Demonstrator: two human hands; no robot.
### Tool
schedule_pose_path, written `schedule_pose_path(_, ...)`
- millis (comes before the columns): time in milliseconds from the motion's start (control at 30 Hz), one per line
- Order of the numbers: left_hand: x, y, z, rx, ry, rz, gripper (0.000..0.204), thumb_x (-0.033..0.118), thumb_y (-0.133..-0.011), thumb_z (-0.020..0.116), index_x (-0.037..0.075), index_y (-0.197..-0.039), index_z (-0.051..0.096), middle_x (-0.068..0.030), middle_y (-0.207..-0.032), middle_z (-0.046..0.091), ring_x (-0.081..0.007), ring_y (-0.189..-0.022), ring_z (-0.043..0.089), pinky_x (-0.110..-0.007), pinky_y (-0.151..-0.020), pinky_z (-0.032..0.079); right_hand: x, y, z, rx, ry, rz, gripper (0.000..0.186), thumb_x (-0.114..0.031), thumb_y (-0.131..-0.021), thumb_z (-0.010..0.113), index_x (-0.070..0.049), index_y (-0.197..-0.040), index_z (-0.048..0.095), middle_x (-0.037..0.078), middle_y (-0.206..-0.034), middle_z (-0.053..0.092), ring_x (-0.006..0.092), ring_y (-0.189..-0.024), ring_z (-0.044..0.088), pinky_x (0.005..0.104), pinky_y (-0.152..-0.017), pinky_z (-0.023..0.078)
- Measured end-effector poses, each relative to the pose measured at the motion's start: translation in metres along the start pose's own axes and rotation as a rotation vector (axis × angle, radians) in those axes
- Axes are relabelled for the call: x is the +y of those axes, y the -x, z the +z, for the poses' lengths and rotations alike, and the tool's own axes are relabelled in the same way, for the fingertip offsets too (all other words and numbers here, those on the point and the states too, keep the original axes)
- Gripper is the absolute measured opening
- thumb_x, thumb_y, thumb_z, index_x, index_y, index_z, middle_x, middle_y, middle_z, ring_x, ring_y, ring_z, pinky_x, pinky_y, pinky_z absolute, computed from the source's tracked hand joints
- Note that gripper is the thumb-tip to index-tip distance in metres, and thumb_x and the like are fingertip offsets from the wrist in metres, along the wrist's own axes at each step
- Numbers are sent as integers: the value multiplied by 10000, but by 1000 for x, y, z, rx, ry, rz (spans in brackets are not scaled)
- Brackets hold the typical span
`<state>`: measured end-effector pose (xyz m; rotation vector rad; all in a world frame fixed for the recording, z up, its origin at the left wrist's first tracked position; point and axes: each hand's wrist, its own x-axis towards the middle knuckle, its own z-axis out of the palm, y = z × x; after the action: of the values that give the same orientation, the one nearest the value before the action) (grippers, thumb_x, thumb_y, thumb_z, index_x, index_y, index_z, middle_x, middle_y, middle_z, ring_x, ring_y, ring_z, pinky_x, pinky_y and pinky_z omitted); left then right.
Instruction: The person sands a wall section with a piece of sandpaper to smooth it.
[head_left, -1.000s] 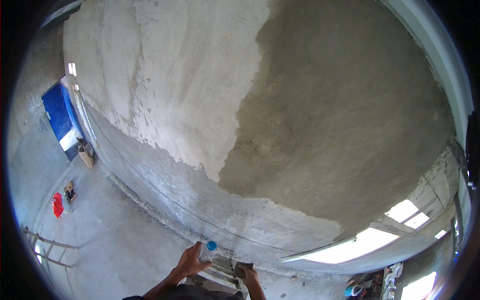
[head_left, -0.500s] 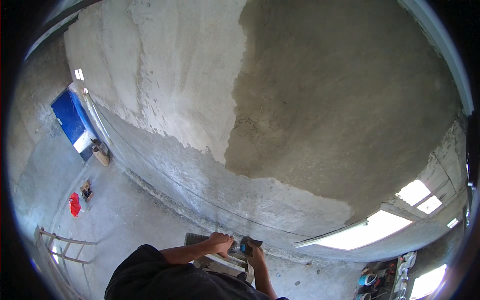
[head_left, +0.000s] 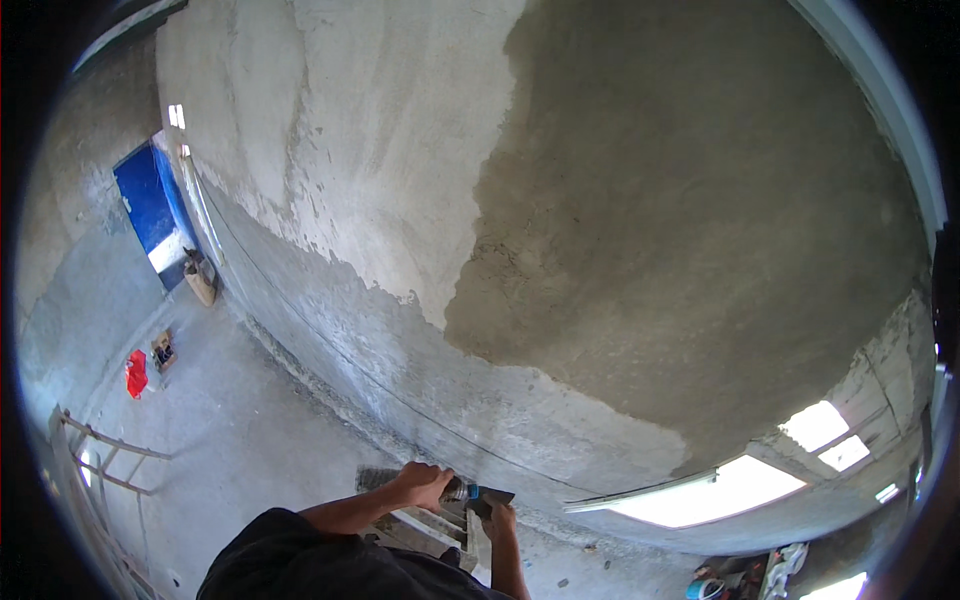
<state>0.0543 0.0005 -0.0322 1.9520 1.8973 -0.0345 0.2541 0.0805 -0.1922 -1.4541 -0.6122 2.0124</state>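
At the lower middle, my left hand (head_left: 425,486) is wrapped around what looks like a clear, ribbed plastic bottle (head_left: 376,479). The bottle lies sideways, and a blue band or cap shows at its right end. My right hand (head_left: 501,518) grips a dark, flat, angular piece (head_left: 494,496) right beside the blue end. I cannot tell whether the two touch. In front of me rises a plastered wall (head_left: 400,150), with a large darker, damp-looking patch (head_left: 690,200) across its right side.
Below my arms is a pale plank or frame (head_left: 425,530). A ladder-like frame (head_left: 115,440) stands at left, near a red item (head_left: 136,374) and a small box (head_left: 163,350). Farther back are a blue door (head_left: 147,200) and a sack (head_left: 200,285). Buckets (head_left: 706,588) stand at lower right.
The view has tilted and shifted a little. Both hands sit slightly farther left in the picture, still holding the bottle-like object and the dark piece close together.
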Motion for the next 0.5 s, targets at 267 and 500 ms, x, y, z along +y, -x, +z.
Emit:
schedule_pose_path(267,-17,26,3,479,783,-28,646,342,-672,769,69,-1176,471,-206,-1012,639,-400,-956,618,-448,-797,500,-92,-57,27,-203,144,-116,279,-75,-804,694,14,-1055,610,114,-983,667,250,-867,658,347,-688,547)
schedule_pose_path(500,-33,51,17,653,956,-133,678,296,-652,793,50,-1190,461,-192,-969,646,-389,-923,633,-438,-787,504,-348,29,247,-1,1152,-1399,386,-352,-889,605,31,-875,653,217,-822,658,321,-732,624,435,-653,475)
